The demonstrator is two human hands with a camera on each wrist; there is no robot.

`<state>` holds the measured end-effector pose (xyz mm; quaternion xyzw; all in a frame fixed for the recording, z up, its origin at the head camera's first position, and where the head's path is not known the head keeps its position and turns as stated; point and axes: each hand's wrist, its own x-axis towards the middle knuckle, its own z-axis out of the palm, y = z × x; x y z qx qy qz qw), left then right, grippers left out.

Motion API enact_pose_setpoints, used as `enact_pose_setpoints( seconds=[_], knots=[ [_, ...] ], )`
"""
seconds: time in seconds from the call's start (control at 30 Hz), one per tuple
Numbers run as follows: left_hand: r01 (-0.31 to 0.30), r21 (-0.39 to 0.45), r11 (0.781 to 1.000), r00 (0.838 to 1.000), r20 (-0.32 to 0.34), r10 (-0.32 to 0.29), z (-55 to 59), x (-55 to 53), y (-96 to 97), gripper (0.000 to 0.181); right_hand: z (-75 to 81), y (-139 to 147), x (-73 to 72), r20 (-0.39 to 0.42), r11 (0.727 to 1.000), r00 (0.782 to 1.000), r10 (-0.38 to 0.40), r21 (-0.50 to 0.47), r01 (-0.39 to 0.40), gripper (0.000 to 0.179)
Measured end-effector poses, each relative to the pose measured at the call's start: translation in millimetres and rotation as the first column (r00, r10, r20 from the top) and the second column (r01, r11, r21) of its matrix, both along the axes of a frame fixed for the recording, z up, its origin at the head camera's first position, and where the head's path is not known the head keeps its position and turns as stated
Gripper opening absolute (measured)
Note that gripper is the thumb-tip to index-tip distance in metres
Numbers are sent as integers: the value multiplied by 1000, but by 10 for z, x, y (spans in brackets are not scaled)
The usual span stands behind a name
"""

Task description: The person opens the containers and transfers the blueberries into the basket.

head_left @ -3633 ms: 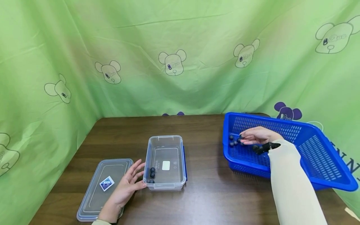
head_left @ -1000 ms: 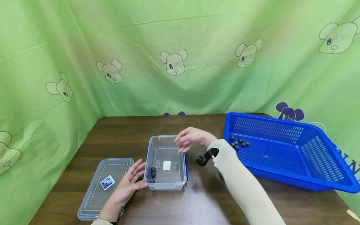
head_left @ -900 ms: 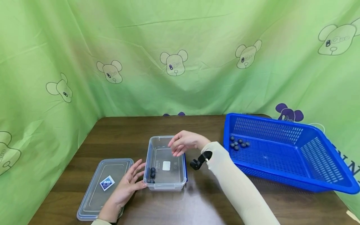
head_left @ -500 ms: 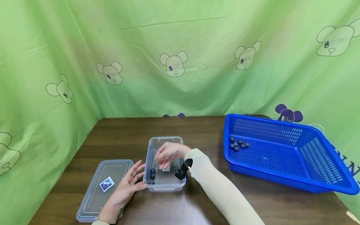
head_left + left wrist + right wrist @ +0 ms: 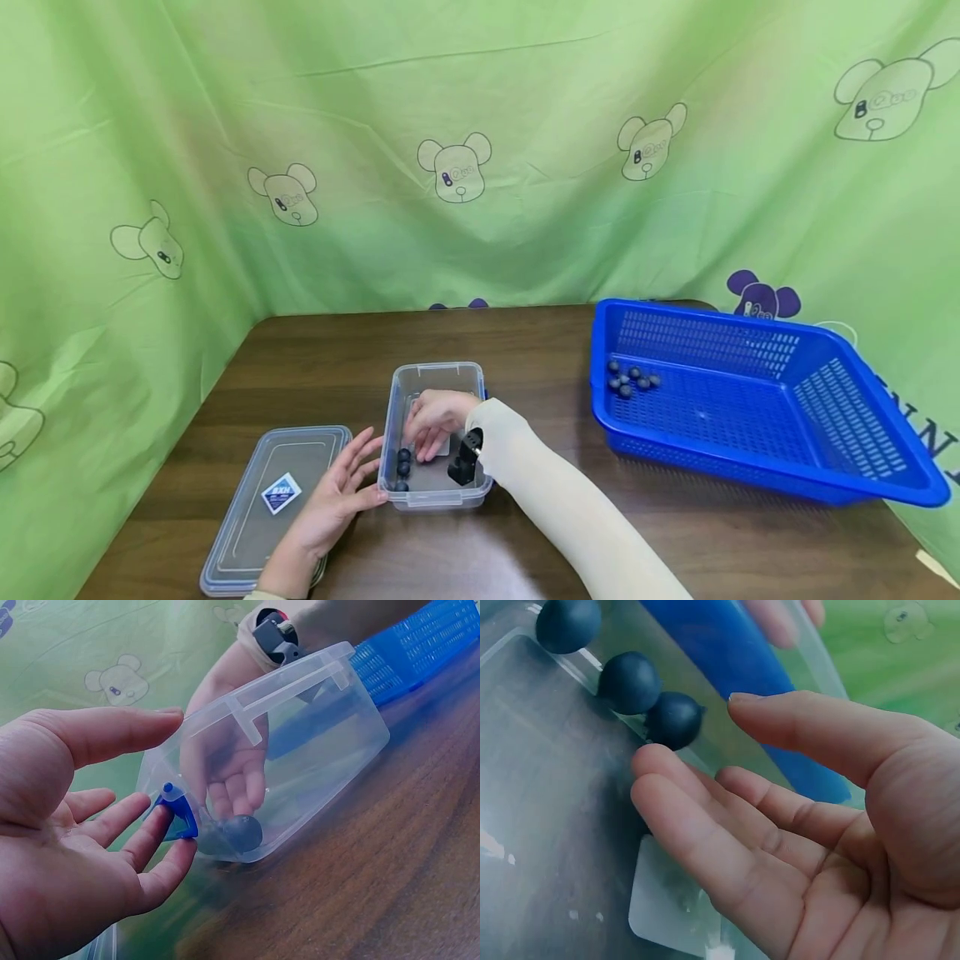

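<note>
A clear plastic food box (image 5: pixel 438 500) stands lidless on the table. Three blueberries (image 5: pixel 403 469) lie in a row along its left wall. My left hand (image 5: pixel 337 500) rests at the box's near left corner, thumb by the rim; in the left wrist view its fingers touch the blue side latch (image 5: pixel 178 810). Down inside the box is my right hand (image 5: pixel 437 423), palm up and fingers loosely bent in the right wrist view, nothing in the palm. Its fingertips (image 5: pixel 651 761) are right at the endmost blueberry (image 5: pixel 675 720). A white square label (image 5: pixel 671 900) shows beneath the fingers.
A blue slotted basket (image 5: pixel 720 483) stands at the right, with several blueberries (image 5: pixel 625 390) in its left end. The clear lid (image 5: pixel 247 533) with a blue-and-white sticker lies left of the box. A green curtain (image 5: pixel 375 83) hangs behind the wooden table (image 5: pixel 337 358).
My right hand has come from the blue basket leftward over the box, then down to the blueberries by its left wall. My left hand has stayed at the box's corner.
</note>
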<state>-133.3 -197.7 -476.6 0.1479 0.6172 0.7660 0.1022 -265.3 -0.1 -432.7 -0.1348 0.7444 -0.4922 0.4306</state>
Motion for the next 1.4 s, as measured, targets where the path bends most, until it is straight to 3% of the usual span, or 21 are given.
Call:
enact_pose_setpoints(
  seconds=[0.33, 0.6, 0.97, 1.27, 1.4],
  knots=[
    [-12, 10, 1000, 1000, 18, 11, -8, 15, -2, 90, -33, -130, 73, -35, 998, 999, -1, 66, 4, 13],
    [0, 26, 1000, 1000, 0, 0, -12, 24, 9, 88, 5, -118, 134, -59, 998, 998, 3, 67, 1, 10],
    [4, 23, 1000, 1000, 2, -4, -19, 31, 10, 88, -14, -100, 89, -56, 999, 998, 0, 45, 2, 7],
    [13, 18, 1000, 1000, -16, -13, 4, 7, 9, 85, 206, 3, -14, -39, 999, 999, 7, -51, -9, 6],
    [5, 8, 1000, 1000, 4, -5, 15, -2, 18, 90, 310, 90, -72, -22, 993, 1000, -9, -117, 7, 14]
  ],
)
